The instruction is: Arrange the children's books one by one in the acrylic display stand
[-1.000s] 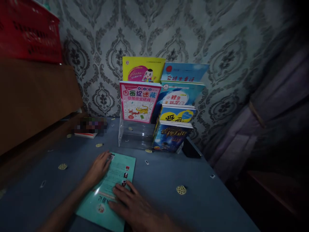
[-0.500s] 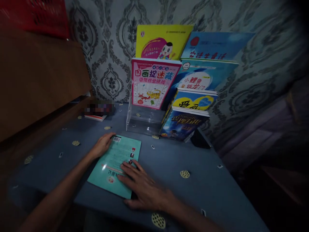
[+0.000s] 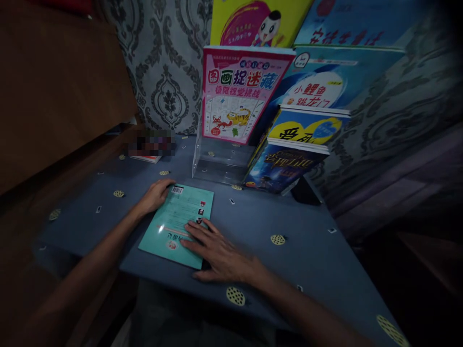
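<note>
A green book [image 3: 164,241] lies flat on the table, its back cover up, with a barcode at the far left corner and small pictures along the right side. My left hand [image 3: 157,194] grips its far left edge, the fingers bent about the corner and partly hidden. Across the near right part of the cover, my right hand [image 3: 220,253] rests flat with its fingers spread. The thumb of that hand lies off the book, at its near right corner.
Beyond the book, a clear acrylic stand [image 3: 220,161] holds a pink picture book [image 3: 240,96]. Several other books stand beside and behind it, with a dark blue book [image 3: 285,166] in front. A small pile of books [image 3: 146,158] lies at the back left. The patterned tablecloth [image 3: 253,212] covers the table.
The view has tipped down and closer, so the stand sits higher in the picture and the table's near edge shows more. Both hands keep their places on the green book.
</note>
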Available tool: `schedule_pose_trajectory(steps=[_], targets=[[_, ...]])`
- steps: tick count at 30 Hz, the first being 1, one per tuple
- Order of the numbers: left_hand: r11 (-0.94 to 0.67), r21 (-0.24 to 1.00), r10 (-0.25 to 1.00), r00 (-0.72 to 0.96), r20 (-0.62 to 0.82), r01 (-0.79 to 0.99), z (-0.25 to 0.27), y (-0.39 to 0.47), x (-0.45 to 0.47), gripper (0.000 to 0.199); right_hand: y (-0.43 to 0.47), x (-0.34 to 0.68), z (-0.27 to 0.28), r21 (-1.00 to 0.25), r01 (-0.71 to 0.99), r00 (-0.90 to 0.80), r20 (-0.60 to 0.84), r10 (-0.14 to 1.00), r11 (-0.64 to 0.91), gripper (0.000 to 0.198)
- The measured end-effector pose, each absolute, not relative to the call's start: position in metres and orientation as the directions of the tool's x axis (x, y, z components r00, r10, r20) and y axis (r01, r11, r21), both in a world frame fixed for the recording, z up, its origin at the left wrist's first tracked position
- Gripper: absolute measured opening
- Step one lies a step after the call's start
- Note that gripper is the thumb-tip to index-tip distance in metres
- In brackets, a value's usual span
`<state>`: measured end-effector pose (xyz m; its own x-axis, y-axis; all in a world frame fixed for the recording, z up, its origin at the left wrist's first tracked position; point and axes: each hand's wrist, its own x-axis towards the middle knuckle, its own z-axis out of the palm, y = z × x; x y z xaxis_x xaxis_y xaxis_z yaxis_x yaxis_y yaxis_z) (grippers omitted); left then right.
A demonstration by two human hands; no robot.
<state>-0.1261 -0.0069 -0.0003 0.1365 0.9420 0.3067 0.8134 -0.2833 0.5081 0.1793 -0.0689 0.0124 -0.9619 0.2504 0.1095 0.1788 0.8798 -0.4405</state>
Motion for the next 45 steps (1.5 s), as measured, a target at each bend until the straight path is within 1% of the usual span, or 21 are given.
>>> schedule_pose_trajectory(steps=[6, 8, 9, 10, 12, 13, 16, 18, 22, 24, 25, 26, 28, 29, 32, 35, 37, 40, 41, 43, 45], targets=[[-0.300, 0.506, 0.942, 0.166, 0.293, 0.808, 0.006, -0.016, -0.118, 0.035, -0.082, 0.192, 0.022, -0.449, 0.176, -0.968, 0.085, 0.238, 0.876, 0.083], [-0.299, 0.517, 0.943, 0.164, 0.291, 0.802, 0.006, -0.020, -0.114, 0.034, -0.090, 0.196, 0.020, -0.403, 0.160, -0.971, 0.101, 0.218, 0.901, 0.084], [-0.294, 0.522, 0.944, 0.157, 0.292, 0.801, 0.006, -0.021, -0.111, 0.034, -0.095, 0.196, 0.014, -0.359, 0.154, -0.971, 0.118, 0.209, 0.921, 0.081], [-0.289, 0.526, 0.945, 0.149, 0.293, 0.800, 0.007, -0.023, -0.108, 0.033, -0.099, 0.195, 0.005, -0.295, 0.152, -0.969, 0.142, 0.200, 0.943, 0.071], [-0.288, 0.538, 0.945, 0.147, 0.291, 0.792, 0.008, -0.025, -0.102, 0.033, -0.107, 0.189, -0.022, -0.148, 0.195, -0.927, 0.295, 0.231, 0.970, 0.044], [-0.293, 0.545, 0.945, 0.150, 0.292, 0.785, 0.009, -0.026, -0.099, 0.032, -0.110, 0.184, -0.037, -0.091, 0.207, -0.906, 0.358, 0.226, 0.974, 0.038], [-0.302, 0.585, 0.943, 0.144, 0.301, 0.752, 0.009, -0.028, -0.092, 0.033, -0.115, 0.172, -0.075, -0.030, 0.266, -0.795, 0.558, 0.237, 0.963, 0.031], [-0.276, 0.630, 0.951, 0.109, 0.290, 0.726, 0.008, -0.028, -0.089, 0.033, -0.117, 0.169, -0.083, -0.035, 0.256, -0.758, 0.613, 0.223, 0.966, 0.029], [-0.222, 0.736, 0.971, 0.079, 0.225, 0.640, 0.005, -0.028, -0.089, 0.035, -0.116, 0.179, -0.060, -0.100, 0.191, -0.756, 0.619, 0.211, 0.977, 0.029], [-0.247, 0.765, 0.969, 0.132, 0.210, 0.594, 0.007, -0.028, -0.088, 0.036, -0.112, 0.184, -0.040, -0.120, 0.121, -0.767, 0.618, 0.169, 0.985, 0.024], [-0.265, 0.770, 0.964, 0.164, 0.208, 0.580, 0.009, -0.029, -0.088, 0.037, -0.110, 0.186, -0.030, -0.139, 0.087, -0.745, 0.648, 0.157, 0.987, 0.023], [-0.281, 0.772, 0.959, 0.193, 0.206, 0.570, 0.011, -0.029, -0.088, 0.037, -0.108, 0.187, -0.019, -0.180, 0.063, -0.693, 0.700, 0.172, 0.982, 0.023], [-0.291, 0.782, 0.954, 0.230, 0.193, 0.552, 0.014, -0.030, -0.087, 0.041, -0.104, 0.187, 0.003, -0.323, 0.021, -0.590, 0.760, 0.272, 0.946, 0.028], [-0.280, 0.796, 0.956, 0.229, 0.182, 0.536, 0.016, -0.030, -0.086, 0.044, -0.102, 0.187, 0.014, -0.384, -0.033, -0.553, 0.776, 0.304, 0.923, 0.032], [-0.190, 0.873, 0.976, 0.187, 0.116, 0.449, 0.015, -0.029, -0.088, 0.058, -0.097, 0.190, 0.041, -0.574, -0.101, -0.489, 0.740, 0.462, 0.813, 0.034], [-0.076, 0.933, 0.987, 0.158, 0.021, 0.350, 0.005, -0.025, -0.093, 0.074, -0.090, 0.192, 0.058, -0.727, -0.084, -0.373, 0.657, 0.655, 0.681, 0.024], [-0.031, 0.956, 0.990, 0.140, -0.010, 0.290, -0.005, -0.024, -0.096, 0.082, -0.083, 0.191, 0.063, -0.811, -0.047, -0.290, 0.570, 0.769, 0.583, 0.025], [-0.040, 0.994, 0.998, 0.061, 0.034, 0.098, -0.017, -0.024, -0.096, 0.086, -0.069, 0.188, 0.066, -0.883, -0.039, -0.120, 0.469, 0.875, 0.468, 0.036], [-0.057, 0.998, 0.996, 0.067, 0.055, 0.023, -0.019, -0.024, -0.096, 0.087, -0.064, 0.186, 0.066, -0.899, -0.059, -0.069, 0.437, 0.897, 0.434, 0.039], [-0.077, 0.994, 0.980, 0.175, 0.090, -0.077, -0.017, -0.027, -0.093, 0.085, -0.052, 0.183, 0.066, -0.918, -0.133, -0.006, 0.377, 0.926, 0.373, 0.043], [-0.057, 0.993, 0.946, 0.313, 0.086, -0.100, -0.011, -0.030, -0.090, 0.075, -0.042, 0.181, 0.066, -0.923, -0.211, 0.010, 0.327, 0.945, 0.321, 0.045]])
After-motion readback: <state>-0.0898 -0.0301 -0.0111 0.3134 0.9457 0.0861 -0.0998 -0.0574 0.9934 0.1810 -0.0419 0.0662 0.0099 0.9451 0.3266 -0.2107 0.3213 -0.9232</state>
